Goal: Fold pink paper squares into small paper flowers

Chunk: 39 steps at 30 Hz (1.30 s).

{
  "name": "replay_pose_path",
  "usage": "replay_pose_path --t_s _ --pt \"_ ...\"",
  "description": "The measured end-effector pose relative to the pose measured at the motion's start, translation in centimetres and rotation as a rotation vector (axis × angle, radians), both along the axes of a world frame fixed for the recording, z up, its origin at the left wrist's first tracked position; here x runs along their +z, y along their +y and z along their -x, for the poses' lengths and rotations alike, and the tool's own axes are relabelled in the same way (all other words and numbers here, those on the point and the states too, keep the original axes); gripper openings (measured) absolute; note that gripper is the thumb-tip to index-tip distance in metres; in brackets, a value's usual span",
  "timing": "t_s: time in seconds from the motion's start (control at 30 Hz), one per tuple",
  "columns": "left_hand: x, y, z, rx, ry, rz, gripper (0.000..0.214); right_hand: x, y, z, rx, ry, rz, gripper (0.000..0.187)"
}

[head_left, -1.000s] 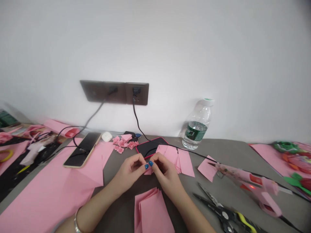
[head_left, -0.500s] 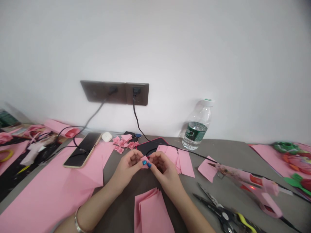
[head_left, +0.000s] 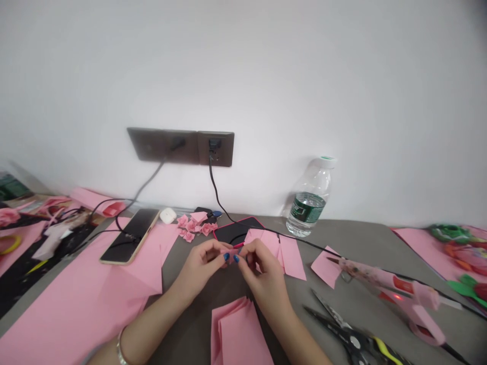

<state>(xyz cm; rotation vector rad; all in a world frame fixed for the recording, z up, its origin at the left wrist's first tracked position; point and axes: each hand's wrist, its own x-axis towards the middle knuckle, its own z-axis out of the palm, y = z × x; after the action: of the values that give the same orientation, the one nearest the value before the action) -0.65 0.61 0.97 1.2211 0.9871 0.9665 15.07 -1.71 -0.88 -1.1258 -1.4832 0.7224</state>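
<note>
Between the fingertips of both hands is a small piece of pink paper [head_left: 230,256], largely covered by the fingers. My left hand [head_left: 205,263] pinches its left side with thumb and forefinger. My right hand [head_left: 261,263] grips the right side, thumb against the paper. Below the hands lies a folded stack of pink paper [head_left: 241,332]. Just beyond them are cut pink paper pieces [head_left: 291,256] and a dark pad with a pink edge [head_left: 238,230]. Several small pink paper roses [head_left: 186,234] sit to the far left of the hands.
On the left, a phone [head_left: 131,237] rests on large pink sheets [head_left: 91,294]. A water bottle [head_left: 310,200] stands against the wall. To the right are open scissors [head_left: 352,334], a pink glue gun [head_left: 403,294] with a lit red light, and a loose paper square [head_left: 326,268]. A black cable [head_left: 218,195] crosses the table.
My fingers have shifted on the small paper, and the right hand's fingers have curled and turned slightly. The paper now shows less between the thumbs. Other things stay where they were.
</note>
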Motion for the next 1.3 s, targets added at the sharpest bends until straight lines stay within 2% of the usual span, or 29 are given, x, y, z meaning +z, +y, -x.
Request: replay_pose_path --t_s 0.13,0.27,0.47,0.77,1.03,1.3 --pt "-0.16 -0.06 0.03 0.014 0.022 0.004 0.019 -0.10 -0.27 0.45 0.068 -0.069 0.045 0.016" --pt "-0.36 -0.13 0.05 -0.018 0.024 -0.004 0.025 -0.40 -0.23 0.56 0.048 -0.092 0.050 0.023" --pt "-0.48 -0.19 -0.02 -0.016 0.033 -0.001 0.030 -0.41 -0.22 0.40 0.079 -0.111 0.070 0.014" --pt "-0.29 -0.41 -0.13 -0.021 0.067 -0.024 0.030 -0.52 -0.18 0.63 0.033 -0.120 0.067 0.015" --pt "-0.42 -0.21 -0.10 -0.011 0.035 -0.035 0.028 -0.80 0.06 0.58 0.062 -0.078 0.081 0.009" --pt "-0.50 -0.14 0.03 0.006 0.012 -0.011 0.023 -0.84 0.13 0.59 0.082 -0.074 0.048 0.016"
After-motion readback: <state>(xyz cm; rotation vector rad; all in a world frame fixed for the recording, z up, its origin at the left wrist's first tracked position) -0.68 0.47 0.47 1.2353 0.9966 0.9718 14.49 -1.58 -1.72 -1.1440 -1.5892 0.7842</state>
